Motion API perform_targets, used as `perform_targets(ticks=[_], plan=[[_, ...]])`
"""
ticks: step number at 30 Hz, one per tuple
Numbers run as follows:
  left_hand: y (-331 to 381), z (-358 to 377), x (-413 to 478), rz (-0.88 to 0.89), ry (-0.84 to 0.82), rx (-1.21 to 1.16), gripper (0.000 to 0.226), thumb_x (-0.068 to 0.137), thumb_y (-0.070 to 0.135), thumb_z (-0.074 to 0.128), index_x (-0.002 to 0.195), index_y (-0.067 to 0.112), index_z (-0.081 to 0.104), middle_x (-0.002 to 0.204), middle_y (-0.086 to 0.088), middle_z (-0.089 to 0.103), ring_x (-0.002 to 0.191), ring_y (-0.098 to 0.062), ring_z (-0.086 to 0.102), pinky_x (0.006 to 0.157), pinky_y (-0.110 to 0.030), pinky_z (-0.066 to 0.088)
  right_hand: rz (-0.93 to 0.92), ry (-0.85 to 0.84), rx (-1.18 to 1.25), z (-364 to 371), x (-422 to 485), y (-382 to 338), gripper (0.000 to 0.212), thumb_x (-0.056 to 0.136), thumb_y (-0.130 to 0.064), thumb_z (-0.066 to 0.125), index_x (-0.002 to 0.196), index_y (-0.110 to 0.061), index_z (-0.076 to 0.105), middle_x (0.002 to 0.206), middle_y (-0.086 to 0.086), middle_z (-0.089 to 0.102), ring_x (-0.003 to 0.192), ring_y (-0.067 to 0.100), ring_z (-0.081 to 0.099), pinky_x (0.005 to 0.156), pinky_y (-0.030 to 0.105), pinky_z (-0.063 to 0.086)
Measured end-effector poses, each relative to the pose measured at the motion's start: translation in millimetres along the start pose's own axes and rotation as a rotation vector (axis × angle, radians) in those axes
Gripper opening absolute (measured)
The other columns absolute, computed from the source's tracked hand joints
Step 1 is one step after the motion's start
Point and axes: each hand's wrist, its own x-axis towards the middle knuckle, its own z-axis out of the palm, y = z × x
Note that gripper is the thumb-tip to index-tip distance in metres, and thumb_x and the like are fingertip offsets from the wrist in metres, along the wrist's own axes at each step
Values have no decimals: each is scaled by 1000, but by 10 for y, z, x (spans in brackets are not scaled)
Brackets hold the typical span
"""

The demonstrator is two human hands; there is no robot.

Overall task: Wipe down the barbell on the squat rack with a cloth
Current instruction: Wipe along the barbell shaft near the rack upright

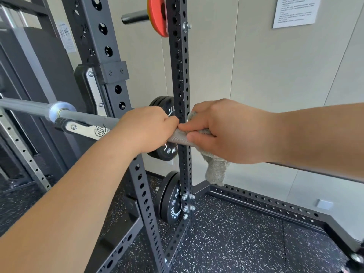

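Steel on the far left: the grey barbell point(88, 117) comes in from the edge of the view and slants down to the right. It runs past its shiny collar point(59, 111) and sits in the J-hook point(84, 129) of the dark squat rack point(102, 46). Just right of the hook, the left hand point(145, 131) is on the bar, knuckles up, fingers curled right round the shaft in a firm grip. Between the two hands only a short stretch of knurled bar shows.

Behind that gap stands the rear upright point(181, 75), full of holes. A stack of black plates point(162, 104) sits on a peg behind the left hand's knuckles. A set of lower plates point(170, 198) hangs down near the floor, and a red plate point(157, 16) is up at the top.

Now the right hand point(222, 133): its thumb tip meets, or all but meets, the left hand's fingers. It clamps a grey cloth point(215, 171) around the barbell, fingers curled over the top, thumb lying along the knurling. The loose tail of the cloth hangs down below the palm, clear of the bar. Past the right hand, the forearm hides the bar.

On the pale wall, upper right, hangs a printed notice point(297, 11), too small to read. Underfoot is black rubber flooring point(236, 243) flecked with white.
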Motion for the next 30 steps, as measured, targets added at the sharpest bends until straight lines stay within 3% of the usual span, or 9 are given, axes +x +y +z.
perform_targets(ticks=[2,4,9,11,14,20,22,27,30], plan=[[-35,46,-33,39,99,8,52,90,39,28,53,12,52,54,-6,51,57,-24,49,52,-34,29,16,-150,10,-146,25,64,29,102,-40,44,119,-43,67,88,-5,65,84,7,57,80,25,47],[-42,101,-99,75,193,7,45,85,36,26,48,15,40,50,-3,42,52,-21,40,50,-33,21,46,-194,42,-175,43,94,28,101,-44,45,118,-49,66,90,-6,70,84,12,64,79,28,52],[-27,171,-141,66,303,17,42,87,32,28,48,18,35,50,1,37,49,-14,32,50,-32,14,-5,49,-53,47,75,53,33,98,-32,44,106,-19,73,90,5,70,86,21,64,77,37,50],[-33,189,-140,62,315,16,43,85,35,21,49,18,36,51,0,38,50,-16,31,50,-33,14,-33,68,-98,7,69,50,34,97,-31,43,98,-17,73,89,7,69,85,25,64,76,39,52],[-48,244,-163,58,347,-9,46,79,41,12,50,17,38,52,-4,42,54,-22,36,49,-33,17,-16,36,-153,-85,-72,46,34,94,-31,42,66,-24,61,74,2,63,72,24,61,69,39,54],[-25,262,-167,37,383,-30,43,81,39,16,50,16,36,50,-3,38,54,-23,35,48,-32,17,44,57,42,-33,-25,72,32,96,-31,45,102,-17,73,92,7,71,86,24,66,75,37,54],[-33,274,-170,41,395,-45,42,82,38,17,49,17,34,50,-5,39,54,-25,36,49,-34,18,35,38,58,8,43,66,32,97,-31,45,102,-15,73,96,8,72,88,25,66,77,39,55],[-49,338,-173,67,481,-59,39,84,31,24,47,20,33,46,-2,36,49,-28,38,51,-34,14,-32,-20,-123,-95,-120,69,31,96,-29,42,83,-21,70,74,3,62,73,23,63,68,38,54],[-49,407,-163,93,586,-93,37,84,22,30,48,19,38,47,-2,33,46,-31,37,58,-31,18,-17,20,-11,-53,-23,57,32,94,-28,42,88,-17,72,72,3,65,69,21,63,65,39,55]])
